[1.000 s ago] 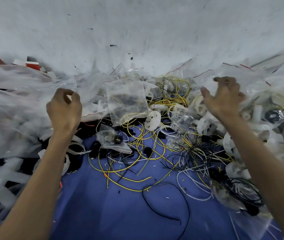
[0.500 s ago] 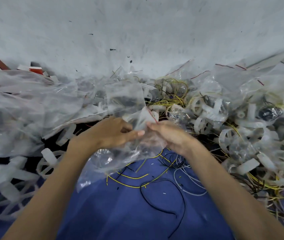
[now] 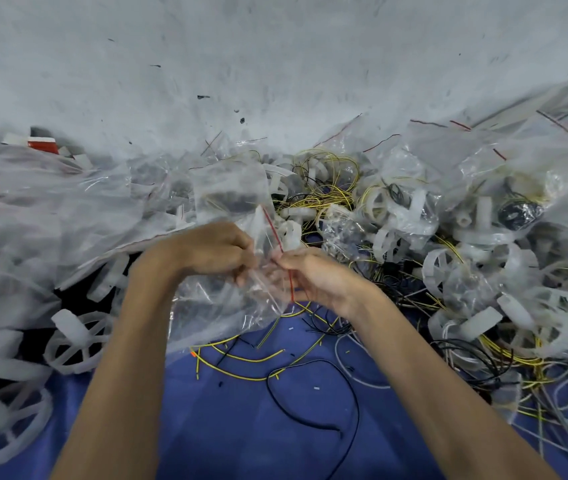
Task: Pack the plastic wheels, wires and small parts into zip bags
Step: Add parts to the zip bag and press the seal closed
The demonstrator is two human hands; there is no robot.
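Note:
A clear zip bag [image 3: 220,306] with a red seal line hangs between my two hands over the blue cloth. My left hand [image 3: 211,249] pinches one side of its mouth and my right hand [image 3: 313,278] pinches the other side at the red strip. What lies inside the bag is too blurred to tell. White plastic wheels [image 3: 448,268] are heaped on the right, and one wheel [image 3: 74,341] lies at the left. Yellow wires [image 3: 241,358], black wires [image 3: 313,396] and white wires lie loose below the bag.
Piles of empty clear bags [image 3: 33,216] cover the left and the back right. Filled bags [image 3: 518,213] sit among the wheels on the right. A grey wall [image 3: 275,64] rises behind. A red and white thing [image 3: 42,144] lies at the far left. The blue cloth [image 3: 227,427] spreads between my forearms.
Both hands came down from the piles at either side and met at the middle, taking hold of one zip bag. Since half a second ago its red-lined mouth has been pulled a little wider.

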